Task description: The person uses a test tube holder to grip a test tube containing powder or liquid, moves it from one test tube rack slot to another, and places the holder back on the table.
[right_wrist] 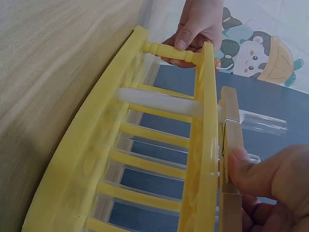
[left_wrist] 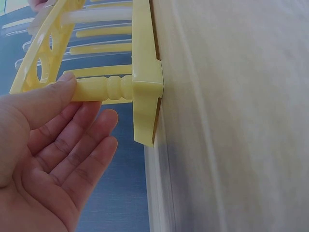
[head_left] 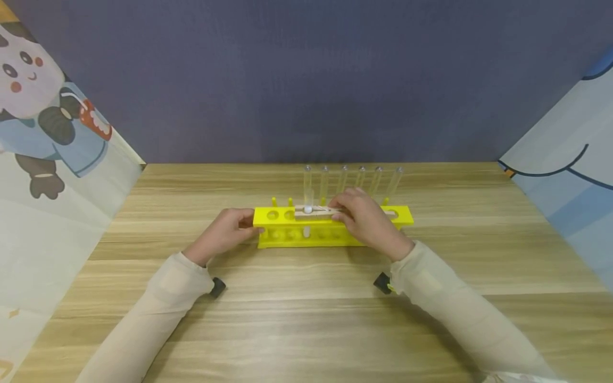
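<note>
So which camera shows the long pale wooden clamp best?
The right wrist view: the long pale wooden clamp shows largest, pinched by the right grip, though its lower end is cut off. The head view shows it small, from above, partly covered by that grip. In the left wrist view I can't clearly make it out.

Rack point(head_left: 316, 243): glossy plast.; peg clip point(right_wrist: 234, 135): matt wd.

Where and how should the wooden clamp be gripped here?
Probably best pinched right of the tube, coming from the right, thumb near and fingers beyond, as the right hand does. The wooden clamp stretches lengthwise along the yellow rack's top, and its left end surrounds the whitish tube, leaving the other end freer.
</note>
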Demonstrator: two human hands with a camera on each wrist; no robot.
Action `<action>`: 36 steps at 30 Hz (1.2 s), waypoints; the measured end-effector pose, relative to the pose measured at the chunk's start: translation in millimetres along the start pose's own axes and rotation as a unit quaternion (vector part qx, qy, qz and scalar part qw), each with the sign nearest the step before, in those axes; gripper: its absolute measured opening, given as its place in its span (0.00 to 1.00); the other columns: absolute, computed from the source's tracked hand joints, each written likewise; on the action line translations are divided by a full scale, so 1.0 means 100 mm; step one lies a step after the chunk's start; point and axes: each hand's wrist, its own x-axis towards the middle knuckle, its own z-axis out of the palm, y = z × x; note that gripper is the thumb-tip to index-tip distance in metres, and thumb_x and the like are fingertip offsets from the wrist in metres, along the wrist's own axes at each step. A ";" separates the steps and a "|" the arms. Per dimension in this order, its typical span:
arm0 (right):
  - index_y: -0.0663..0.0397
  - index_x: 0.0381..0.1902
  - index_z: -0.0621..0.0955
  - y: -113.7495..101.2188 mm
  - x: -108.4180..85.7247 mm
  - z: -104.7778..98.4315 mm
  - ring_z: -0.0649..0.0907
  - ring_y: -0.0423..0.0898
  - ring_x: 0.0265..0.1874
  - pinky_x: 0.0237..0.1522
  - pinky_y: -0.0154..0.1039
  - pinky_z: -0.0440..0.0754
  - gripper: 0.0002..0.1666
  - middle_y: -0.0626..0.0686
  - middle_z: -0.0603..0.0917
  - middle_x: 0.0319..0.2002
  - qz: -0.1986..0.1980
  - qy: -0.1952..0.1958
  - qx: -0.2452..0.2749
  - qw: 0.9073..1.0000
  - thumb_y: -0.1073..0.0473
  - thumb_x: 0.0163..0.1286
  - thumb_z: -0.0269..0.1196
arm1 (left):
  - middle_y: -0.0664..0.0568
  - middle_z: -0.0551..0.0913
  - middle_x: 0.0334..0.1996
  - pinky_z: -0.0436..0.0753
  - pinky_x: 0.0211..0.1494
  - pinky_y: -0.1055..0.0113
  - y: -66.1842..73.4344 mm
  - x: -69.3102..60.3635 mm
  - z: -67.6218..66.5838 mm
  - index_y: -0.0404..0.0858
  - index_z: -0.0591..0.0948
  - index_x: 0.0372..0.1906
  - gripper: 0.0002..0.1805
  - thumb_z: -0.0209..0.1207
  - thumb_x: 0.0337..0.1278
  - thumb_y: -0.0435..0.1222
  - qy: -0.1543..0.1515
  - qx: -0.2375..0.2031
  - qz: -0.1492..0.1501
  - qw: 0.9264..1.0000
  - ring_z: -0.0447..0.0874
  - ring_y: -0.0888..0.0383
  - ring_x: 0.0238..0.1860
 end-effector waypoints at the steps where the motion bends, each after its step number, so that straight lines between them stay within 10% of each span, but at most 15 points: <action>1: 0.60 0.43 0.82 0.00 0.00 0.00 0.77 0.48 0.36 0.55 0.47 0.75 0.11 0.53 0.82 0.37 -0.001 0.001 -0.001 1.000 0.63 0.62 0.64 | 0.43 0.85 0.42 0.82 0.49 0.57 0.00 0.00 0.00 0.34 0.81 0.41 0.08 0.61 0.57 0.33 0.000 0.000 0.000 1.000 0.83 0.49 0.44; 10: 0.61 0.41 0.82 -0.02 0.00 -0.05 0.78 0.49 0.34 0.67 0.54 0.62 0.10 0.54 0.82 0.35 -0.015 0.012 -0.005 1.000 0.65 0.62 0.64 | 0.44 0.85 0.41 0.83 0.47 0.58 -0.02 0.01 0.01 0.34 0.81 0.41 0.08 0.61 0.57 0.32 0.002 -0.001 0.003 1.000 0.84 0.51 0.43; 19: 0.62 0.41 0.82 -0.04 0.01 -0.09 0.78 0.50 0.35 0.44 0.45 0.78 0.10 0.56 0.82 0.36 -0.025 0.024 -0.016 0.999 0.65 0.62 0.64 | 0.44 0.85 0.41 0.83 0.48 0.58 -0.02 0.01 0.01 0.35 0.82 0.40 0.08 0.62 0.57 0.33 0.001 -0.002 0.004 1.000 0.83 0.51 0.43; 36: 0.62 0.40 0.82 -0.07 0.01 -0.15 0.76 0.49 0.33 0.42 0.45 0.76 0.09 0.54 0.81 0.33 -0.044 0.041 -0.026 0.998 0.65 0.62 0.64 | 0.43 0.85 0.40 0.83 0.48 0.58 -0.02 0.01 0.01 0.33 0.81 0.40 0.07 0.62 0.56 0.32 0.001 -0.002 0.013 1.000 0.84 0.50 0.43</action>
